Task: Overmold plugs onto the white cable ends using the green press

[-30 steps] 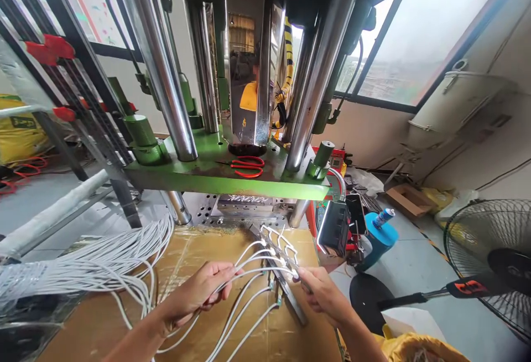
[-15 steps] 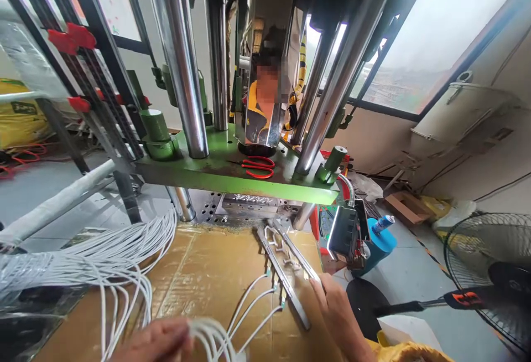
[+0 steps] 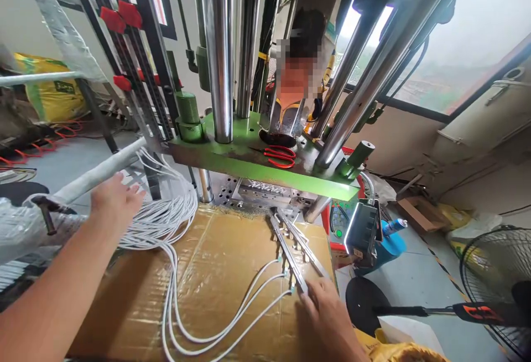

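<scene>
My left hand (image 3: pixel 116 198) is raised beside the large bundle of white cables (image 3: pixel 166 221), fingers stretched and apart, with nothing visible in it. At the front right, my right hand (image 3: pixel 329 312) is closed around the near ends of two slim metal bars (image 3: pixel 290 259). Small pale moulded pieces (image 3: pixel 297 240) sit between the bars. From the left bar, three white cables (image 3: pixel 253 293) with greenish connector ends loop across the cardboard (image 3: pixel 219 273) toward the bundle.
A green press platen (image 3: pixel 249 165) on steel columns (image 3: pixel 223 74) stands ahead, red-handled pliers (image 3: pixel 280 156) on top. Below it lies a metal mould (image 3: pixel 261 190). A control box (image 3: pixel 363 232) and a fan (image 3: pixel 498 273) are at right, a wrapped rail (image 3: pixel 99 168) at left.
My left hand has let go of the looped cables and moved up and left to the bundle. My right hand has shifted from the right bar to both bars' near ends, which are closer together.
</scene>
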`<state>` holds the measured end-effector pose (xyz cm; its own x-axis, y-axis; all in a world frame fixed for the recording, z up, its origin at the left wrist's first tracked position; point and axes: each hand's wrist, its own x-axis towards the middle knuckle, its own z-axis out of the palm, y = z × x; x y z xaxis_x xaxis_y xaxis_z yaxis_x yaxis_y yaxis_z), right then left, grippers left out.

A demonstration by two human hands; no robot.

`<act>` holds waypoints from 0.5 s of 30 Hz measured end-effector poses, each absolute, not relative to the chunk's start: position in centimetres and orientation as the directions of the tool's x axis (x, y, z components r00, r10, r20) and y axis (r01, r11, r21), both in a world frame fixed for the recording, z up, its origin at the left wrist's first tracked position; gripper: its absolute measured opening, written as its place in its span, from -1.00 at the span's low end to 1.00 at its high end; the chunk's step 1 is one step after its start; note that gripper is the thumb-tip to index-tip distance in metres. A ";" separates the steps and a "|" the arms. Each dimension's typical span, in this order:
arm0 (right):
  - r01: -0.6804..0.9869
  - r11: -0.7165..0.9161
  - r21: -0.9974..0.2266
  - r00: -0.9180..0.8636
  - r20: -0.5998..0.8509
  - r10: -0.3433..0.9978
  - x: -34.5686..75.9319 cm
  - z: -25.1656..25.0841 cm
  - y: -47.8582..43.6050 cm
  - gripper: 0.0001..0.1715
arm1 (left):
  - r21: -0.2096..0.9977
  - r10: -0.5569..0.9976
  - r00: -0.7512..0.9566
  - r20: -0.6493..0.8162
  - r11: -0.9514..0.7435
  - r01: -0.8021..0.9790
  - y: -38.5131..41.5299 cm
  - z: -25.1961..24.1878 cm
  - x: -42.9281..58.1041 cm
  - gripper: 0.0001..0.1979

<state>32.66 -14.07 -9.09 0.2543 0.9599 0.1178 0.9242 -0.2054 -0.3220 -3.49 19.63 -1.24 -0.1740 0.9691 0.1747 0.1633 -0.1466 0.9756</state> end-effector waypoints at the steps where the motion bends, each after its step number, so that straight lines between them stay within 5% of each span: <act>1: 0.914 -0.227 -0.336 0.272 0.091 0.958 32.0 -9.4 -14.5 -0.69 | 0.977 0.961 -0.208 0.184 -0.154 0.150 18.1 -1.9 -2.4 -0.47; 4: 0.857 -0.325 -0.399 0.369 0.036 0.929 31.0 -9.7 -14.9 -0.63 | 0.973 0.970 -0.104 0.218 -0.208 0.102 12.4 -4.3 2.3 -0.51; 6: 0.811 -0.340 -0.476 0.388 0.001 0.922 31.1 -9.2 -14.6 -0.59 | 0.965 0.927 0.334 0.169 -0.225 0.137 9.5 -5.8 5.8 -0.56; 8: 0.794 -0.301 -0.529 0.367 0.023 0.930 31.7 -8.5 -14.0 -0.56 | 0.942 0.825 0.534 0.186 -0.304 0.142 8.4 -6.8 8.6 -0.55; 15: 0.829 -0.050 -0.557 0.136 0.114 0.984 33.6 -5.7 -8.8 -0.64 | 0.986 0.860 0.504 0.076 -0.142 0.092 11.5 -8.3 10.0 -0.37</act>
<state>33.56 -8.81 -5.67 0.1360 0.9841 0.1141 0.8290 -0.0500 -0.5570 9.99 11.46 -8.34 0.5040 0.8604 0.0762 0.0925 -0.1415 0.9856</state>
